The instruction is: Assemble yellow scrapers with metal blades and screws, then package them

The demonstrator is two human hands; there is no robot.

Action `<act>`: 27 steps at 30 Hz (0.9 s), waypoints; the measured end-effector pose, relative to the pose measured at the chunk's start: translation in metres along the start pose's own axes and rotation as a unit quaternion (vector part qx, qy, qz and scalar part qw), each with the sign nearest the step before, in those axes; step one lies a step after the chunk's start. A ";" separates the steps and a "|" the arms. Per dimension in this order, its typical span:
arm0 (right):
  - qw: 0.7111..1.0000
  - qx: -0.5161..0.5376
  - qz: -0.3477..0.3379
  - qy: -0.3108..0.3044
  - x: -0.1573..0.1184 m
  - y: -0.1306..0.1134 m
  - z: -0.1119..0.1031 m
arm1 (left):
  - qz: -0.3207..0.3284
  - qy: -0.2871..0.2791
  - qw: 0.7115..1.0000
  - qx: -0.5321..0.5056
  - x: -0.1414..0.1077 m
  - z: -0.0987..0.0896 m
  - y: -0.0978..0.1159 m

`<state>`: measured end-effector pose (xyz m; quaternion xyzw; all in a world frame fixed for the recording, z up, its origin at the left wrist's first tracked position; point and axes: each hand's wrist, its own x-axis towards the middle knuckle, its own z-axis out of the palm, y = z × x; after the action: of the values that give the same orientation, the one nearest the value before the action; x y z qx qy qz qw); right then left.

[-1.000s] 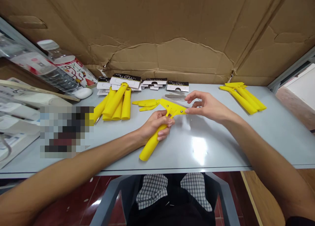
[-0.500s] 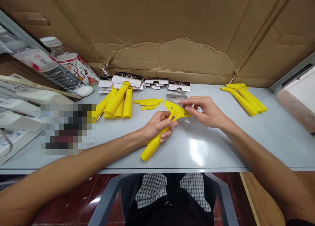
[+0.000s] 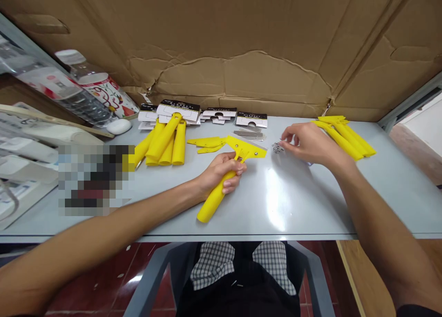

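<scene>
My left hand is wrapped round the neck of a yellow scraper, whose wide head points away from me. Along the head's far edge runs a thin metal blade, and two screws show in the head. To the right, my right hand hovers low over the table, thumb and forefinger brought together at a small pile of screws. Whatever lies between those fingertips is too small to make out. Beyond the scraper head lie several loose metal blades. Yellow blade covers rest to its left.
Yellow scraper handles are heaped at back left, with more yellow scraper parts at back right. Black-and-white header cards stand along the cardboard wall. Plastic bottles and a white mouse are on the left.
My right hand has left the scraper head and moved right to the screw pile, which it now uncovers. The scraper head has turned slightly clockwise in my left hand.
</scene>
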<state>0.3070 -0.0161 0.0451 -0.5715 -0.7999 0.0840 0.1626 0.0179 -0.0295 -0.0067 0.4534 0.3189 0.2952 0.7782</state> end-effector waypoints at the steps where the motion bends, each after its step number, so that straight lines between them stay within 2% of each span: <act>1: 0.998 -0.047 0.040 -0.027 0.000 0.010 -0.004 | 0.000 0.001 1.000 0.000 0.000 0.000 0.000; 5: 0.977 -0.127 0.137 -0.100 0.000 0.036 -0.012 | 0.001 0.005 1.000 -0.001 0.001 0.000 0.000; 8: 0.966 -0.125 0.179 -0.137 0.001 0.039 -0.009 | -0.003 0.010 1.000 -0.003 0.001 0.000 0.001; 11: 0.962 -0.135 0.185 -0.151 0.003 0.035 -0.005 | 0.000 0.013 1.000 -0.007 0.001 0.001 0.002; 14: 0.965 -0.151 0.164 -0.139 0.005 0.033 -0.005 | 0.000 0.025 1.000 -0.016 0.001 0.003 0.003; 17: 0.980 -0.125 0.121 -0.102 0.005 0.031 -0.010 | 0.007 0.046 0.998 -0.029 0.002 0.003 0.003; 22: 0.998 0.013 0.013 -0.060 0.002 0.013 -0.012 | 0.016 0.084 0.995 -0.041 0.003 0.003 0.005; 27: 0.988 0.116 -0.077 -0.074 -0.003 -0.007 -0.007 | 0.008 0.114 0.992 -0.061 0.003 0.008 0.011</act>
<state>0.3045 -0.0213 0.0537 -0.4777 -0.8363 0.2052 0.1738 0.0240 -0.0273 0.0052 0.3709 0.3832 0.3701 0.7607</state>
